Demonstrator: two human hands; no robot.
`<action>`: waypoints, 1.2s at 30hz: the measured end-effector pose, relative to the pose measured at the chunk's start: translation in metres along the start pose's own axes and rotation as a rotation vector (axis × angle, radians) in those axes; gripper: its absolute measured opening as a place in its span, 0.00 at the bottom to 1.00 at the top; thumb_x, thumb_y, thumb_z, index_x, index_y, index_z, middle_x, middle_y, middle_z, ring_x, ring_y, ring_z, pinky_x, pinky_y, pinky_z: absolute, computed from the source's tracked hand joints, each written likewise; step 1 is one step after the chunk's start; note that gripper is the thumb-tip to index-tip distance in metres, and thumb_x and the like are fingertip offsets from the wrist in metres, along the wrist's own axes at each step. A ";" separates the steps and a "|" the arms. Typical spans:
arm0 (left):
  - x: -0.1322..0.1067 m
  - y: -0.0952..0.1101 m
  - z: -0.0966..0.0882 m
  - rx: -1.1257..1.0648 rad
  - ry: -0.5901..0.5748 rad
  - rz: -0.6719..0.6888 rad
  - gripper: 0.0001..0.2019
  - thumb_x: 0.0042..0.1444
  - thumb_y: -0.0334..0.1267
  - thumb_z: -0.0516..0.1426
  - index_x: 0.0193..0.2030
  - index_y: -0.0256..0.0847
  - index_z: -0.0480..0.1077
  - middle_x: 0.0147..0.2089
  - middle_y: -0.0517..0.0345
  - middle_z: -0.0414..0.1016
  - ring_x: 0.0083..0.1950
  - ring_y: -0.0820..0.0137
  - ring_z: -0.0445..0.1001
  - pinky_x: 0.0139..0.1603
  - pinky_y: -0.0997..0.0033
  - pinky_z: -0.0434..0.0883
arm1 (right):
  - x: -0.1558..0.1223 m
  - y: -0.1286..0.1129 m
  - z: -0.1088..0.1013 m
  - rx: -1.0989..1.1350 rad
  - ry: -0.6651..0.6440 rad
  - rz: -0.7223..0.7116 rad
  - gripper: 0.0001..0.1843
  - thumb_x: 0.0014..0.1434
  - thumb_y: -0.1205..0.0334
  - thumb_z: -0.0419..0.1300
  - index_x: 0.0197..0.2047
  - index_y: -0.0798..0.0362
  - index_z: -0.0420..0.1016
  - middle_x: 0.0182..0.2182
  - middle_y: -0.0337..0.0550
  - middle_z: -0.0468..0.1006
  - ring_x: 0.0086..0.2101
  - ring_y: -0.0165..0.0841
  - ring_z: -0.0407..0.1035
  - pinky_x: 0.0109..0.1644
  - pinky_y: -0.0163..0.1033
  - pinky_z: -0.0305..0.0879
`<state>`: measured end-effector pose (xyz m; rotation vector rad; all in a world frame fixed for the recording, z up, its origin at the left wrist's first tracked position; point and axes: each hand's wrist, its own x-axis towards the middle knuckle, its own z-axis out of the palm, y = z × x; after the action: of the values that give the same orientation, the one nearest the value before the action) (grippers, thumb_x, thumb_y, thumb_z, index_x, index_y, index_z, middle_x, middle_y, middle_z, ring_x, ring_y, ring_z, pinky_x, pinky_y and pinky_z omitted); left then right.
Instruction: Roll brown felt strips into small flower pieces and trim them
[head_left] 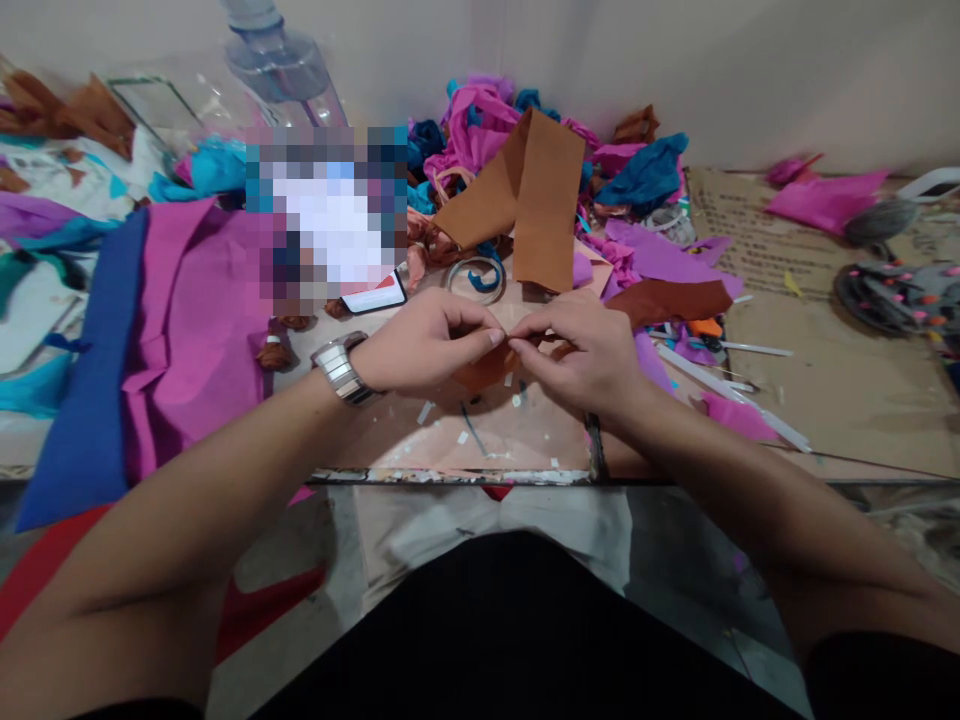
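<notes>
Over the middle of the table, my left hand (431, 345) and my right hand (581, 350) meet fingertip to fingertip. Both pinch a small piece of brown fabric (484, 375), which hangs below the left fingers and is partly hidden by them. A watch with a metal band sits on my left wrist. Just beyond the hands stands a folded brown fabric strip (551, 200), with a clear round ring (476, 280) beside it. Small white scraps (463, 437) lie on the table under the hands.
A water bottle (281, 70) stands at the back left. Pink fabric (199, 330) and blue fabric (82, 400) overhang the front edge on the left. Cardboard (772, 330), white sticks (757, 348) and a pincushion-like dotted object (896, 298) are on the right. Coloured scraps (480, 120) heap against the wall.
</notes>
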<state>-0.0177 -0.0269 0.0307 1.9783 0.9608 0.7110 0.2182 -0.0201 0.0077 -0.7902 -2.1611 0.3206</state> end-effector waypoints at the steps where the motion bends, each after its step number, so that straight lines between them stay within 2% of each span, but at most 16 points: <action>1: 0.000 0.000 0.000 0.010 0.006 0.000 0.15 0.68 0.42 0.58 0.37 0.36 0.82 0.29 0.58 0.81 0.29 0.75 0.74 0.32 0.76 0.70 | 0.000 0.000 0.000 -0.002 0.014 -0.005 0.02 0.63 0.62 0.67 0.38 0.48 0.83 0.33 0.38 0.87 0.35 0.36 0.78 0.47 0.45 0.68; 4: -0.002 -0.003 -0.003 0.069 0.081 0.025 0.12 0.67 0.41 0.59 0.46 0.36 0.81 0.36 0.53 0.84 0.33 0.71 0.79 0.35 0.73 0.74 | 0.001 -0.003 -0.001 0.032 0.021 0.058 0.02 0.63 0.62 0.67 0.38 0.48 0.83 0.34 0.38 0.87 0.35 0.35 0.79 0.46 0.44 0.70; 7: -0.004 -0.005 -0.006 0.219 0.157 0.171 0.19 0.64 0.40 0.62 0.59 0.37 0.76 0.49 0.46 0.85 0.45 0.64 0.84 0.47 0.66 0.79 | 0.002 -0.005 -0.003 0.128 0.021 0.157 0.02 0.62 0.62 0.68 0.37 0.50 0.83 0.34 0.39 0.87 0.33 0.33 0.78 0.42 0.40 0.72; 9: -0.004 -0.006 -0.009 0.363 0.152 0.300 0.23 0.63 0.40 0.62 0.64 0.38 0.74 0.57 0.44 0.83 0.54 0.59 0.83 0.57 0.60 0.78 | 0.004 -0.006 -0.004 0.191 0.024 0.193 0.02 0.61 0.63 0.68 0.37 0.51 0.83 0.34 0.39 0.87 0.32 0.32 0.78 0.39 0.38 0.72; 11: -0.002 -0.008 -0.010 0.502 0.108 0.365 0.23 0.65 0.38 0.60 0.66 0.39 0.73 0.59 0.44 0.83 0.57 0.58 0.82 0.59 0.58 0.76 | 0.005 -0.007 -0.005 0.218 0.022 0.215 0.03 0.61 0.63 0.68 0.37 0.52 0.84 0.34 0.40 0.88 0.32 0.32 0.79 0.38 0.36 0.73; 17: 0.003 -0.011 -0.011 0.734 -0.043 0.253 0.22 0.68 0.31 0.49 0.63 0.40 0.77 0.49 0.46 0.85 0.49 0.59 0.83 0.49 0.62 0.75 | 0.006 -0.007 -0.006 0.204 0.008 0.243 0.03 0.59 0.64 0.68 0.37 0.52 0.85 0.32 0.39 0.87 0.31 0.31 0.78 0.38 0.35 0.73; 21: 0.001 -0.007 -0.013 0.824 -0.096 0.132 0.25 0.68 0.32 0.49 0.67 0.45 0.75 0.49 0.49 0.85 0.47 0.62 0.83 0.44 0.66 0.73 | 0.007 -0.007 -0.007 0.218 0.004 0.259 0.03 0.59 0.64 0.68 0.36 0.53 0.84 0.32 0.40 0.87 0.30 0.30 0.77 0.38 0.34 0.73; 26: 0.000 -0.002 -0.015 0.897 -0.152 -0.036 0.26 0.68 0.33 0.49 0.68 0.48 0.74 0.42 0.53 0.85 0.37 0.64 0.81 0.39 0.67 0.71 | 0.007 -0.006 -0.009 0.229 -0.010 0.280 0.03 0.58 0.65 0.68 0.35 0.53 0.84 0.29 0.39 0.85 0.28 0.29 0.75 0.33 0.33 0.70; 32: 0.000 -0.008 -0.021 0.863 -0.174 0.011 0.20 0.73 0.41 0.48 0.61 0.46 0.78 0.43 0.54 0.86 0.39 0.64 0.82 0.42 0.67 0.71 | 0.007 -0.003 -0.009 0.251 -0.010 0.330 0.03 0.57 0.66 0.67 0.34 0.55 0.84 0.28 0.39 0.84 0.27 0.28 0.74 0.29 0.31 0.66; 36: -0.001 -0.008 -0.016 0.783 -0.139 0.147 0.24 0.72 0.51 0.53 0.68 0.44 0.72 0.49 0.50 0.86 0.44 0.61 0.83 0.39 0.69 0.68 | 0.006 -0.003 -0.007 0.238 -0.042 0.300 0.04 0.56 0.66 0.67 0.36 0.54 0.85 0.31 0.40 0.86 0.29 0.30 0.77 0.33 0.33 0.70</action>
<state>-0.0336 -0.0178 0.0322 2.7546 1.1190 0.2694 0.2194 -0.0192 0.0174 -0.9748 -1.9932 0.7394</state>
